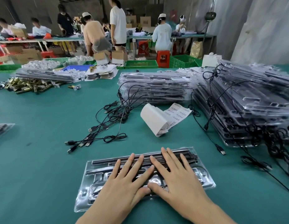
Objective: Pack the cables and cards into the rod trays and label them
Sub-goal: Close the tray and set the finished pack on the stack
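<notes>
Pressing down flat, the left hand [124, 183] and the right hand [177, 180] lie side by side on top of a clear rod tray [86, 191] at the near edge of the green worktop [43, 126]. On both hands the fingers [130, 162] are straight and spread apart, curling round nothing, and the 2 thumbs touch at their tips over the middle of the tray. Dark rods [108, 161] show through the plastic along its far side, partly under the fingertips.

Just beyond the tray, a little to the left, a loose tangle of black USB cables [108, 120] sprawls on the worktop, their plugs pointing toward the person. Right of them a white roll of barcode labels [155, 120] lies on its side with a strip unrolled. Behind the roll stands a stack of filled trays [155, 88], cables trailing from its left end. A bigger, leaning stack of trays [245, 107] fills the right side, with more cables hanging from it. Far left, a pile of brass fittings [27, 86] rests on the worktop.
</notes>
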Demonstrator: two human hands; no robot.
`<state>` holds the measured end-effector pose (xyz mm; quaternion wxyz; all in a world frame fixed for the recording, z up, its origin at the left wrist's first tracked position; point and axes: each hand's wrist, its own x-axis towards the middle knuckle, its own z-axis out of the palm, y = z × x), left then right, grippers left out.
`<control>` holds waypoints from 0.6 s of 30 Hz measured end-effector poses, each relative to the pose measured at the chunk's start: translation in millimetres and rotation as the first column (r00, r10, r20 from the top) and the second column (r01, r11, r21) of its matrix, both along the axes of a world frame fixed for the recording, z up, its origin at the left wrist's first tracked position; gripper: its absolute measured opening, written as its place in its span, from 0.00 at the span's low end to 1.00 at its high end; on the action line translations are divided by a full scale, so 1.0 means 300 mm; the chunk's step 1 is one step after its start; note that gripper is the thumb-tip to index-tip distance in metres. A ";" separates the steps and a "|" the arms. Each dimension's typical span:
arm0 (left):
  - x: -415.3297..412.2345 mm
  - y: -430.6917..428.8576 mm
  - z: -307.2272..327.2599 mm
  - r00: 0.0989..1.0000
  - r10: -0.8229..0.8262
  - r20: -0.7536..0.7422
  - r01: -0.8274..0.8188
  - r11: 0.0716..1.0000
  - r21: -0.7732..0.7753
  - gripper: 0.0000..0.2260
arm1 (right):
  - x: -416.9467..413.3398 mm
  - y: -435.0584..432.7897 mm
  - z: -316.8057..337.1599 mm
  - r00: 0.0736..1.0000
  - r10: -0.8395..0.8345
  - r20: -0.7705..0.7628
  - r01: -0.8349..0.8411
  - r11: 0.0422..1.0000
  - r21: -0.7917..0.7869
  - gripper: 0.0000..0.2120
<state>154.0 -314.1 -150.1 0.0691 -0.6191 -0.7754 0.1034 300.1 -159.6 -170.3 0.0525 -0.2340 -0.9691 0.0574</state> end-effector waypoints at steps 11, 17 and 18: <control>-0.103 0.273 0.181 0.840 -0.082 0.537 -0.214 0.859 0.466 0.31 | 0.010 -0.022 0.031 0.992 -0.083 0.090 0.081 0.996 0.027 0.34; -0.160 0.632 0.250 0.842 0.159 0.515 -0.378 0.855 0.355 0.57 | 0.006 -0.005 0.034 0.991 -0.068 0.115 0.069 0.998 -0.006 0.35; -0.177 0.656 0.247 0.827 0.185 0.531 -0.391 0.868 0.306 0.59 | 0.006 -0.002 0.035 0.991 -0.061 0.118 0.064 0.998 -0.021 0.36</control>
